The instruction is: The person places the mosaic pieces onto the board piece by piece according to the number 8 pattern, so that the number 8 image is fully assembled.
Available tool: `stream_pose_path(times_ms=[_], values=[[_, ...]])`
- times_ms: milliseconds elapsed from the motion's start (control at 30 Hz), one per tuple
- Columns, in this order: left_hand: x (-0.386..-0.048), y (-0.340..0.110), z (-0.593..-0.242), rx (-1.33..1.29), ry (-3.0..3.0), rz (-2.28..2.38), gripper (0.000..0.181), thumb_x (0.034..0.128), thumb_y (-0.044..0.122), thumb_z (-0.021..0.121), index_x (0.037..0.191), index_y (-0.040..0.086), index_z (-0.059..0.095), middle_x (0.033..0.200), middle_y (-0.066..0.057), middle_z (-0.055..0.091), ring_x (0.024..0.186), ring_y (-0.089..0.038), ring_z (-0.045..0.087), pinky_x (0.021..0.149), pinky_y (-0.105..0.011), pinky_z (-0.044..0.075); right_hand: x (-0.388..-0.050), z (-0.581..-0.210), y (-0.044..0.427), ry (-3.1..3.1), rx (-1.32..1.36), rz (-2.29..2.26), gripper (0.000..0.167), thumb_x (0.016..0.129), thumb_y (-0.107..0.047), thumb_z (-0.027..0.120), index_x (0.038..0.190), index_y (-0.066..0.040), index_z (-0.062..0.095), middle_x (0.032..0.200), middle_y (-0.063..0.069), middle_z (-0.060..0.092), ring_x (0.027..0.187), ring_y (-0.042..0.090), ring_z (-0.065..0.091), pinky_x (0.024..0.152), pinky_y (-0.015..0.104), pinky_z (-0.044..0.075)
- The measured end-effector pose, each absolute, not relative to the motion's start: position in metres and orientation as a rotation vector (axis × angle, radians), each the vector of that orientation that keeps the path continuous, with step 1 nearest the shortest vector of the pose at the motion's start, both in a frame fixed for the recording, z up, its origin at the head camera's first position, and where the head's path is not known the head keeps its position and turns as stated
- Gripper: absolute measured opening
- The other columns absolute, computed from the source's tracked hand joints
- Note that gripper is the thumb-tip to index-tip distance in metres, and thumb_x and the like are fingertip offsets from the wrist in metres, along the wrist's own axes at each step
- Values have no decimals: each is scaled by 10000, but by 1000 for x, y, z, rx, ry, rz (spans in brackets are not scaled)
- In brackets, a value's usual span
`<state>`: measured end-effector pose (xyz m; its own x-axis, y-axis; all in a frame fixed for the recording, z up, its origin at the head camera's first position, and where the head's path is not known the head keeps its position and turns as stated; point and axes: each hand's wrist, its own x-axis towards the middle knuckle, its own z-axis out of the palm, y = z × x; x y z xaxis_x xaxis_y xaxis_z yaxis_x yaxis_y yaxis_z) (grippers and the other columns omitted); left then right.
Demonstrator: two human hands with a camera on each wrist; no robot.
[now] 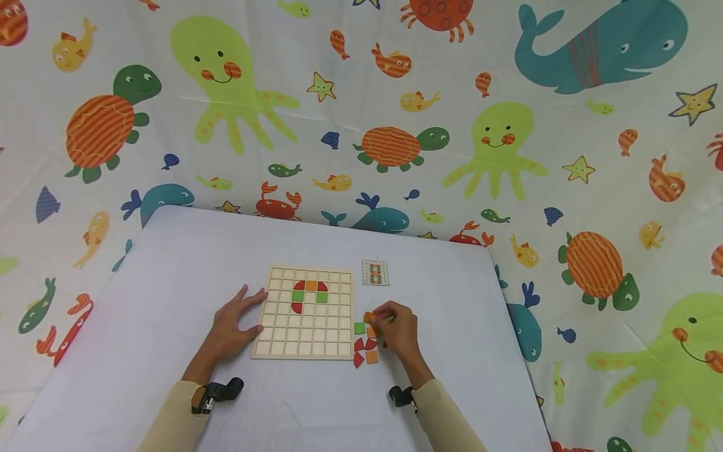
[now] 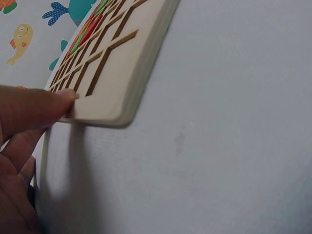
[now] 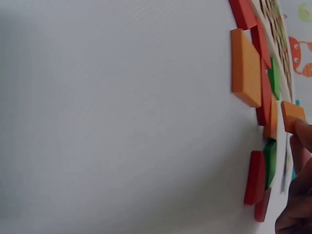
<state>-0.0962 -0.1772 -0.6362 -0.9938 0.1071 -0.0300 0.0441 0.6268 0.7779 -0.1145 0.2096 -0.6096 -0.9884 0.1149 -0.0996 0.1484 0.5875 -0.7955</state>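
A wooden grid board (image 1: 282,336) lies on the white table, with several red, green and orange pieces set in its upper middle cells. My left hand (image 1: 231,323) rests at the board's left edge, thumb and fingers spread; in the left wrist view the thumb (image 2: 61,100) touches the rim near a corner. Right of the board, my right hand (image 1: 400,326) pinches an orange square tile (image 3: 292,116) between thumb and fingers. Loose pieces lie around and below that hand: a green square (image 1: 359,328), an orange square (image 1: 371,357) and several red quarter-round pieces (image 1: 358,360).
A small pattern card (image 1: 375,273) printed with a coloured grid lies beyond the right hand, beside the board's upper right corner. The white-covered table (image 1: 305,408) ends at a back edge against a cloth (image 1: 361,94) printed with sea animals.
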Motion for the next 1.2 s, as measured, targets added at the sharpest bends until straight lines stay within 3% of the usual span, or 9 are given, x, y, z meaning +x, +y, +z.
stream_pose_path(times_ms=[233, 467, 733, 967, 1200], values=[[-96, -177, -638, 150, 2778, 1337, 751, 863, 84, 823, 1556, 124, 537, 1698, -217, 382, 1607, -536, 209, 1213, -811, 180, -120, -605, 194, 2760, 185, -1476, 88, 905, -169, 849, 942, -225, 793, 854, -31, 766, 687, 149, 590, 535, 228, 470], [-95, -177, -638, 148, 2770, 1328, 751, 868, 96, 823, 1560, 123, 531, 1699, -218, 379, 1607, -537, 205, 1216, -810, 174, -120, -602, 157, 2685, 54, -1541, 77, 903, -167, 848, 941, -213, 799, 837, -30, 768, 557, 112, 506, 465, 210, 384], [-97, -178, -639, 141, 2769, 1324, 753, 874, 101, 823, 1566, 137, 528, 1717, -238, 333, 1604, -544, 205, 1215, -812, 172, -128, -606, 114, 2670, 48, -1493, 92, 867, -192, 886, 901, -212, 803, 780, -67, 736, 620, 88, 555, 526, 232, 407], [-96, -177, -639, 125, 2758, 1318, 758, 870, 82, 819, 1568, 142, 527, 1733, -267, 271, 1601, -556, 202, 1217, -811, 169, -137, -610, 94, 2684, 81, -1392, 81, 865, -206, 881, 870, -215, 800, 740, -95, 731, 706, 34, 650, 672, 253, 499], [-96, -177, -637, 127, 2767, 1304, 758, 871, 86, 821, 1567, 142, 528, 1728, -258, 292, 1603, -551, 203, 1212, -818, 167, -141, -610, 84, 2753, 56, -1308, 67, 865, -216, 876, 866, -219, 809, 714, -123, 727, 691, 15, 636, 626, 262, 472]])
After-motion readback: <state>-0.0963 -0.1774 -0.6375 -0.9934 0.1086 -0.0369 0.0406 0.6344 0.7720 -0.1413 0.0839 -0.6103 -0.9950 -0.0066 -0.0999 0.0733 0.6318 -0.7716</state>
